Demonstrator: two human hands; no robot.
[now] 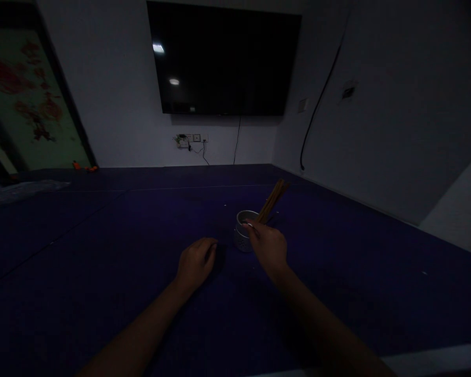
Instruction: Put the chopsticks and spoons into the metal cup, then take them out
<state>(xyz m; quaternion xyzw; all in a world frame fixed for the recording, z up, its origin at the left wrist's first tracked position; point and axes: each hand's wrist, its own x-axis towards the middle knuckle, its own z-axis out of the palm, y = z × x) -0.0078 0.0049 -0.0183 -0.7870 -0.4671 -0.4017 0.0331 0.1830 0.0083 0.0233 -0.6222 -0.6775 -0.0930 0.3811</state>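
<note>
A silvery metal holder (244, 242) with small holes in its wall stands upright on the dark blue surface (113, 262). My right hand (270, 246) is at its right front rim, thumb and finger pinched together. A small pale glint shows at the fingertips, but what they grip is too dark to make out. A bundle of thin brown sticks (273, 200), chopstick-like, slants up to the right behind this hand; its lower ends are hidden. To the left of the holder, my left hand (196, 262) rests on the surface with fingers curled in and nothing visible in them.
A large dark television (225, 63) hangs on the far wall, above sockets (196, 138) with cables. A black cable (322, 102) runs down the right wall. Crumpled clear plastic (23, 189) and small orange items (91, 168) lie at the far left. The room is dim.
</note>
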